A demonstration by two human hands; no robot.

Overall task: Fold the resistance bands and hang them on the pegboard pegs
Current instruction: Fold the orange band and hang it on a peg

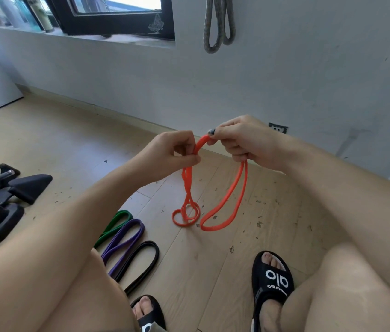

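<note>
An orange resistance band (234, 195) hangs between both hands above the wooden floor. My left hand (172, 154) pinches one gathered part of it, whose loops trail down and coil on the floor. My right hand (244, 142) grips the other part, from which a long loop droops to the floor. Green (115, 224), purple (124, 240) and black (141, 264) bands lie side by side on the floor beside my left leg. A grey band (218, 22) hangs folded on the wall above; its peg is out of view.
Black exercise equipment (0, 200) sits on the floor at the left. A window (117, 17) with bottles on its sill is at the upper left. A wall socket (277, 128) is behind my right hand. My sandalled feet (270, 281) stand at the bottom.
</note>
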